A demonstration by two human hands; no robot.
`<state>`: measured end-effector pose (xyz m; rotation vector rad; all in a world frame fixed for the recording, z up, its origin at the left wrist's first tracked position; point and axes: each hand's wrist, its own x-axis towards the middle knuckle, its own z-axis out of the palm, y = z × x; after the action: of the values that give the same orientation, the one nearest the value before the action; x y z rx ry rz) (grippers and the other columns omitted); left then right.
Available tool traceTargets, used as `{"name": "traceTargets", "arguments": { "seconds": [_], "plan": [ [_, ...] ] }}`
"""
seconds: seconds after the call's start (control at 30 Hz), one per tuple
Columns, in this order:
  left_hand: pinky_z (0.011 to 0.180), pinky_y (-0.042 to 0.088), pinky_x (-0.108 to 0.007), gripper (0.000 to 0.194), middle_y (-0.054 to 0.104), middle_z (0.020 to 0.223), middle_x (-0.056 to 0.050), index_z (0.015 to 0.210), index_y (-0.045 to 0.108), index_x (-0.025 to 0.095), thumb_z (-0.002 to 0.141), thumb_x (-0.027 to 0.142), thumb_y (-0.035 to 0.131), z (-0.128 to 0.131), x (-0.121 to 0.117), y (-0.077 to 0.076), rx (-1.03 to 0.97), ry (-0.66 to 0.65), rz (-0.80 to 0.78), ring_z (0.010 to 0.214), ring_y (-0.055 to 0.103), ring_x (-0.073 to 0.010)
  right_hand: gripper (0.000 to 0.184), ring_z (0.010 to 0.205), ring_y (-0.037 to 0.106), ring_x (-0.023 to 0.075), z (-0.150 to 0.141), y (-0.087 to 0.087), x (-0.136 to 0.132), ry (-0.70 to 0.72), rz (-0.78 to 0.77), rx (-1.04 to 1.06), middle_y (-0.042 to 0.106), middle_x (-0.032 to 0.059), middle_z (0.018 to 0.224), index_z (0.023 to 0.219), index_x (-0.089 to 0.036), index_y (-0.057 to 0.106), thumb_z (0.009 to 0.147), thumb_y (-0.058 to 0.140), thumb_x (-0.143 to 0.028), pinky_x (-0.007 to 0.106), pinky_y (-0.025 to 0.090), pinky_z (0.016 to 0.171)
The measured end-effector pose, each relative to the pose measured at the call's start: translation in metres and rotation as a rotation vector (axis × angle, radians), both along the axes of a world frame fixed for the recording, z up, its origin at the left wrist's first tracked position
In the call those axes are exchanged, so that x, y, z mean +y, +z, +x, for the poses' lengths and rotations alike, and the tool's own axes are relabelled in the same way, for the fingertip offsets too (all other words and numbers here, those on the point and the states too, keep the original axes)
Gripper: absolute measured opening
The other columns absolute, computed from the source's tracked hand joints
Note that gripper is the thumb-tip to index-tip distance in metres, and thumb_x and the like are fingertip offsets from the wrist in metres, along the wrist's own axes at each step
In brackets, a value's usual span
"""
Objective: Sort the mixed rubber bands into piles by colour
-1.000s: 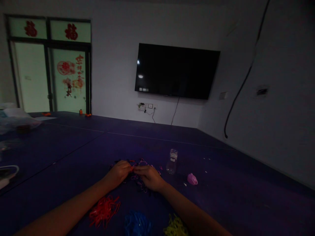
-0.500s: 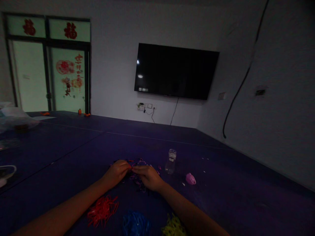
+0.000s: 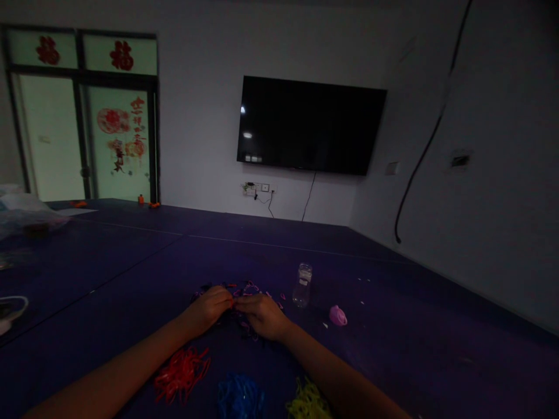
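Over a loose scatter of dark, pink and purple rubber bands [image 3: 250, 286], my left hand [image 3: 208, 311] and my right hand [image 3: 265, 316] meet at the fingertips. Both are closed in a pinch, with a bit of a red rubber band [image 3: 231, 302] showing between them. My fingers hide most of it. Nearer to me lie a pile of red rubber bands [image 3: 182, 372] by my left forearm, a blue pile [image 3: 241, 397] in the middle, and a yellow pile [image 3: 308, 401] beside my right forearm.
A clear plastic bottle [image 3: 302, 286] stands uncapped right of my hands, near a pink cap [image 3: 338, 316]. White scraps [image 3: 362, 302] dot the purple tabletop [image 3: 144, 297]. Plastic bags [image 3: 26, 212] lie far left. A dark cable [image 3: 419, 160] hangs at the right wall.
The view has shifted very slightly. My hands stay together at the same spot, with only small finger movement; the piles, bottle and cap look unmoved.
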<state>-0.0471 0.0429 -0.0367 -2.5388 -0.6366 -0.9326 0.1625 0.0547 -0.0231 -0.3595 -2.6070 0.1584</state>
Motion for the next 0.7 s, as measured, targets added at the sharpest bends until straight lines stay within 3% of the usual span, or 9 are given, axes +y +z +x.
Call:
{"name": "traceTargets", "arguments": {
  "seconds": [0.17, 0.47, 0.6, 0.7],
  "plan": [
    [0.073, 0.046, -0.033, 0.028, 0.061, 0.079, -0.008, 0.086, 0.061, 0.012, 0.095, 0.017, 0.034, -0.001, 0.0, 0.001, 0.05, 0.011, 0.086, 0.076, 0.055, -0.0174, 0.05, 0.107, 0.057, 0.0143, -0.001, 0.0, 0.001, 0.007, -0.019, 0.0, 0.06, 0.0052, 0.12, 0.115, -0.02, 0.059, 0.075, 0.036, -0.003, 0.026, 0.045, 0.09],
    [0.075, 0.047, -0.033, 0.023, 0.062, 0.083, -0.008, 0.088, 0.059, 0.015, 0.091, 0.014, 0.036, 0.0, -0.005, 0.002, -0.055, 0.099, -0.05, 0.08, 0.055, -0.0183, 0.047, 0.106, 0.058, 0.0158, 0.0, -0.008, 0.004, -0.031, -0.06, 0.166, 0.064, 0.0046, 0.113, 0.106, -0.021, 0.065, 0.071, 0.037, -0.004, 0.029, 0.044, 0.093],
    [0.076, 0.045, -0.03, 0.022, 0.063, 0.084, -0.007, 0.083, 0.06, 0.016, 0.086, 0.012, 0.039, -0.003, -0.014, 0.023, -0.216, 0.224, -0.24, 0.081, 0.057, -0.0175, 0.043, 0.098, 0.061, 0.0156, 0.004, -0.014, 0.013, -0.185, -0.137, 0.394, 0.068, 0.0037, 0.101, 0.093, -0.021, 0.069, 0.071, 0.037, -0.004, 0.031, 0.047, 0.089],
    [0.069, 0.044, -0.025, 0.019, 0.063, 0.08, -0.004, 0.075, 0.061, 0.016, 0.084, 0.015, 0.045, -0.009, -0.033, 0.05, -0.202, 0.335, -0.529, 0.076, 0.058, -0.0152, 0.041, 0.093, 0.063, 0.0159, 0.007, -0.016, 0.019, -0.28, -0.193, 0.502, 0.07, 0.0036, 0.093, 0.087, -0.021, 0.07, 0.07, 0.037, -0.004, 0.031, 0.049, 0.086]
  ]
}}
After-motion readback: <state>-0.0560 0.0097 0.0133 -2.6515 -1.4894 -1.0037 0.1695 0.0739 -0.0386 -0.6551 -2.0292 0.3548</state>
